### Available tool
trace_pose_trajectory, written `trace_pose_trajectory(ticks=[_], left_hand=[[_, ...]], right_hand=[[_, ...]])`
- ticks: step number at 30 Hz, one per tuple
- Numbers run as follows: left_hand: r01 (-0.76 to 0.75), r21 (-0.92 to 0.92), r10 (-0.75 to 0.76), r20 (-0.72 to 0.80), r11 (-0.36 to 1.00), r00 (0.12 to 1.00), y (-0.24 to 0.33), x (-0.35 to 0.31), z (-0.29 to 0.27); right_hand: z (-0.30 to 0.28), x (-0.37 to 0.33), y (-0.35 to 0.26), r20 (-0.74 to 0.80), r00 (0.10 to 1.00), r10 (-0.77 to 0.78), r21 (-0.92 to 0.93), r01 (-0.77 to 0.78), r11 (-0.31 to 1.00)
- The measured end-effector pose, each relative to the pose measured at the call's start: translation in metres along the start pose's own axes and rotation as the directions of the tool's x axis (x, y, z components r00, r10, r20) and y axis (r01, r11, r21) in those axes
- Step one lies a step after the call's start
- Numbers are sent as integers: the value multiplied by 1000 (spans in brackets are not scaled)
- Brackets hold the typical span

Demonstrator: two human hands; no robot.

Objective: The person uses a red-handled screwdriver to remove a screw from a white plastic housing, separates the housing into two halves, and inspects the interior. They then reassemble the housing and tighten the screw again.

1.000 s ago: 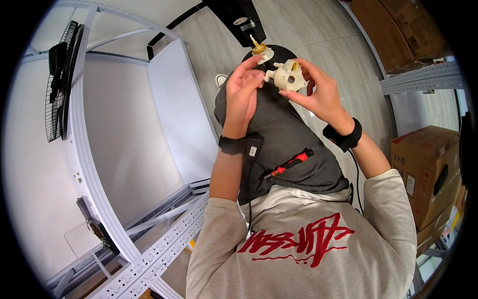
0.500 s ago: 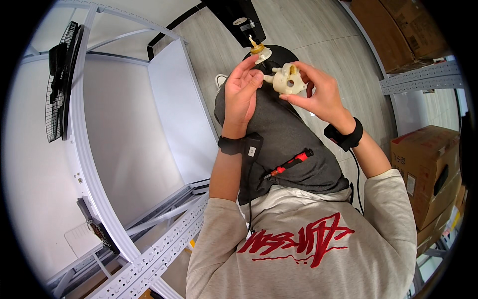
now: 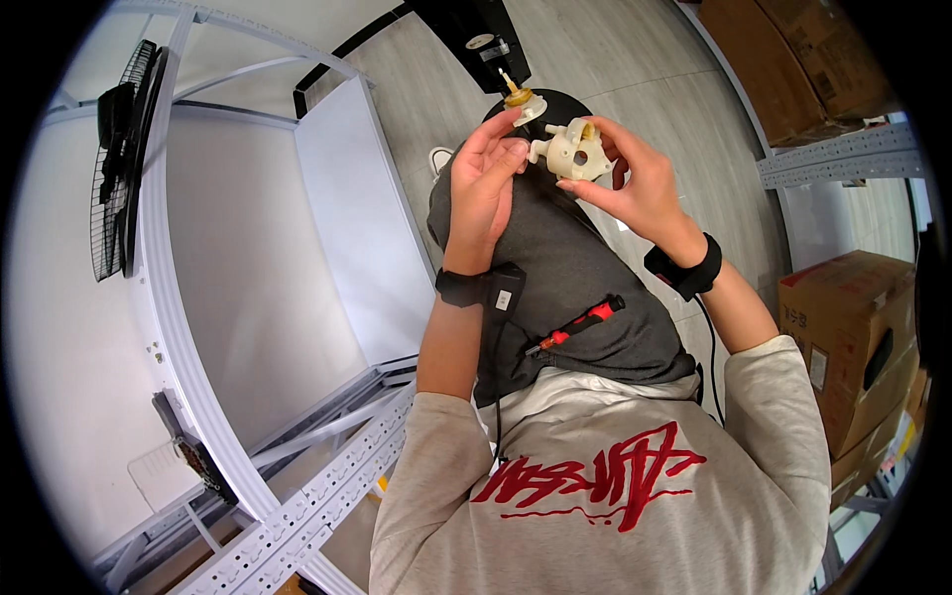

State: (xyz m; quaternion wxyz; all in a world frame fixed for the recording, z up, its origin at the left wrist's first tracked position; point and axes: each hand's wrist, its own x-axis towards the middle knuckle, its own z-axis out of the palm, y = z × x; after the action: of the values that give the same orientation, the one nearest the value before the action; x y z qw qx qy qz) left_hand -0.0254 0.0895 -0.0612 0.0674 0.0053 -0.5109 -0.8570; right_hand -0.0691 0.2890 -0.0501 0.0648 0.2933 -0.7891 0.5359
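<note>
My right hand [image 3: 640, 183] grips a cream plastic gear housing [image 3: 565, 159] between thumb and fingers. It has a round dark hole in its face, an amber part inside its top and a short knobbed arm on its left. The thumb tip of my left hand [image 3: 483, 183] is beside that arm; from this view I cannot tell if they touch. At the left index fingertip is a white disc-shaped plastic piece with an amber gear and thin shaft [image 3: 519, 97], its grip partly hidden. A red and black screwdriver [image 3: 577, 324] lies across my lap.
A black stand [image 3: 466, 40] and a dark round surface [image 3: 570, 107] lie beyond my hands. Left is a white metal shelf frame [image 3: 188, 327] with a black wire fan grille [image 3: 124, 169]. Cardboard boxes [image 3: 843, 337] and shelving stand right. Cables run from both wristbands.
Both hands have shifted slightly. The housing has turned a little and its arm has moved up and right; the gear piece has moved slightly right with my left hand.
</note>
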Motion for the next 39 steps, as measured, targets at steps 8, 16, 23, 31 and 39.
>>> trace_pose_trajectory(ticks=[8, 16, 23, 31, 39], left_hand=[[-22, -38, 23, 20, 999, 1000, 2, -1, 3], [-29, -21, 29, -1, 999, 1000, 1, -2, 3], [-5, 28, 6, -17, 1000, 1000, -1, 1, 5], [18, -9, -18, 26, 1000, 999, 2, 0, 6], [14, -40, -8, 147, 999, 989, 6, -5, 4]], right_hand=[[3, 1, -3, -38, 999, 34, -38, -36, 999], [-4, 2, -2, 46, 998, -30, -21, 31, 999], [-3, -4, -6, 69, 994, -84, -7, 84, 996], [-2, 0, -8, 16, 997, -72, -41, 73, 997], [4, 6, -12, 27, 997, -68, -90, 70, 993]])
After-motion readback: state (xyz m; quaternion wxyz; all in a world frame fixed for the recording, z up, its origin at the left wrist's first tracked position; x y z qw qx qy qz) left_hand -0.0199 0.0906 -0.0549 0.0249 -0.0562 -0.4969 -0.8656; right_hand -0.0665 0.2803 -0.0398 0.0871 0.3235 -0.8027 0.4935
